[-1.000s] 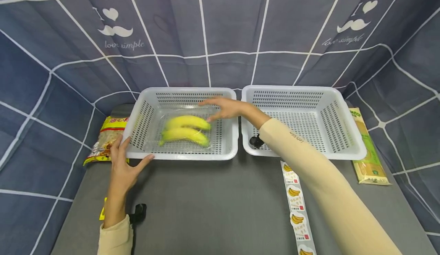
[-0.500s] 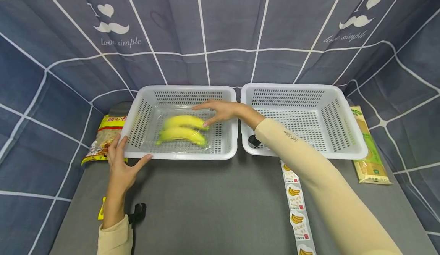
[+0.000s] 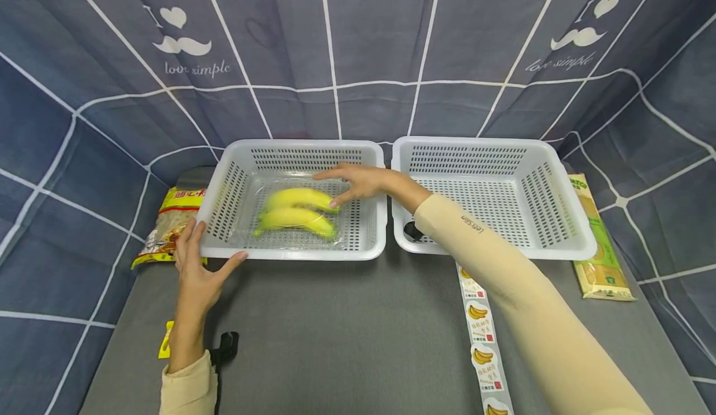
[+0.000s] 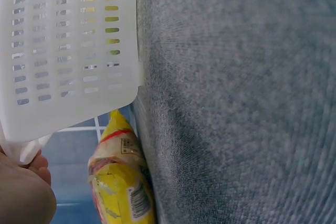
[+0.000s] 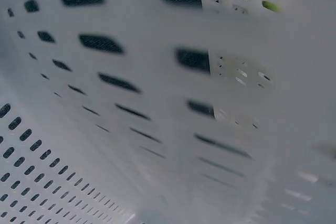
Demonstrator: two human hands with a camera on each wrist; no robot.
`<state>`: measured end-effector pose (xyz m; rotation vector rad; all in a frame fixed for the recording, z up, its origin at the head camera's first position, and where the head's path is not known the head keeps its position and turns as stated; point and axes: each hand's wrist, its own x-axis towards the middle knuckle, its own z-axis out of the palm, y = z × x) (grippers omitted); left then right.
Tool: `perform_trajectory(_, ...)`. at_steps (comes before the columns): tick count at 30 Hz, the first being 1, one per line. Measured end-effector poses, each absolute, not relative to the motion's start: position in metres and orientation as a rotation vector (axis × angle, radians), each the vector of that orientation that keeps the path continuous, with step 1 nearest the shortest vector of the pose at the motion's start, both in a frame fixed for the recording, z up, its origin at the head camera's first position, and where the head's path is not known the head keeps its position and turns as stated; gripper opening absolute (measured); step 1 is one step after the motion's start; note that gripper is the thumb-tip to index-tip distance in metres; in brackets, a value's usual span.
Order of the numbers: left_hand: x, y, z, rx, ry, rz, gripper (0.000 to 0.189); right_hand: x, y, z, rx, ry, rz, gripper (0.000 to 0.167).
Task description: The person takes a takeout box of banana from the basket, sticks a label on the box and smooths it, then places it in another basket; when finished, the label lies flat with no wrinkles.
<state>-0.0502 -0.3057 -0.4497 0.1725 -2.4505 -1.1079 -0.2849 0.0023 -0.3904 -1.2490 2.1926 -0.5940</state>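
Note:
Two yellow-green bananas [image 3: 296, 219] lie in a clear plastic tray [image 3: 243, 228] inside the left white basket [image 3: 313, 255]. My right hand [image 3: 360, 181] reaches across from the right with fingers spread over the tray's right part. Its thumb tip is right at the upper banana's end, and its fingertips are at the tray's far edge. My left hand [image 3: 198, 278] grips the basket's front left corner, fingers along the left rim and thumb at the front rim. In the left wrist view, several fingertips [image 4: 41, 169] show below the rim.
A second white basket [image 3: 498, 253] stands to the right, under my right forearm. A strip of banana stickers [image 3: 482, 334] lies on the grey table [image 3: 335, 328]. Food packs flank the baskets: a yellow-and-red bag [image 3: 170, 219] left, a green-and-tan pack [image 3: 604, 247] right. A checked curtain [image 3: 380, 48] hangs behind.
My right hand has moved slightly left, its thumb now at the upper banana's end. The tray with the bananas has shifted a little left. My left hand keeps its place at the basket corner.

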Motion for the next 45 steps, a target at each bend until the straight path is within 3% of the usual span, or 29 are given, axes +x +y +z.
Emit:
perform_trajectory(21,-0.049,-0.304,-0.450,0.225,-2.432,-1.156,0.101,-0.285,0.001,-0.394,-1.255,2.235,-0.667,0.076)
perform_trajectory(26,-0.049,-0.304,-0.449,0.241,-2.444,-1.151,0.100,-0.286,0.005,-0.392,-1.236,2.171,-0.862,0.068)
perform_trajectory(34,-0.050,-0.304,-0.450,0.219,-2.438,-1.143,0.100,-0.288,0.011,-0.388,-0.957,1.858,-1.154,0.056)
perform_trajectory(45,-0.049,-0.304,-0.452,0.225,-2.437,-1.140,0.102,-0.292,0.012,-0.390,-0.881,1.783,-1.264,0.056)
